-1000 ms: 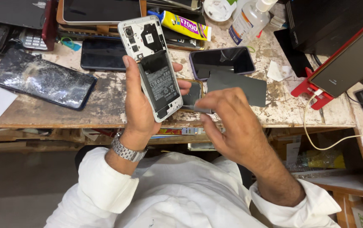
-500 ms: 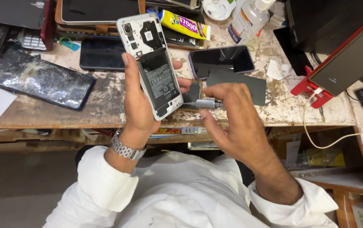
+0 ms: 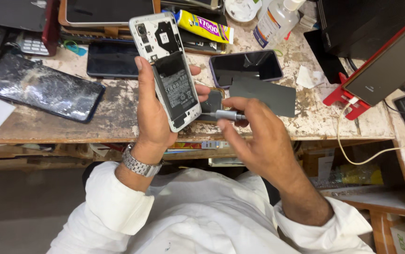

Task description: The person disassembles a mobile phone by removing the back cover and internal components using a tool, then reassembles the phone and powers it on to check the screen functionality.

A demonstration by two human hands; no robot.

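Opened phone (image 3: 169,70), perhaps a screwdriver (image 3: 228,115)

yellow glue tube (image 3: 204,27), dark phone screen (image 3: 245,66), white-labelled bottle (image 3: 276,21)

The opened phone (image 3: 167,70), back cover off and black battery showing, stands tilted in the left hand (image 3: 153,110). A small metal screwdriver (image 3: 223,115), pinched in the right hand (image 3: 259,141), lies level, its tip toward the phone's lower edge.
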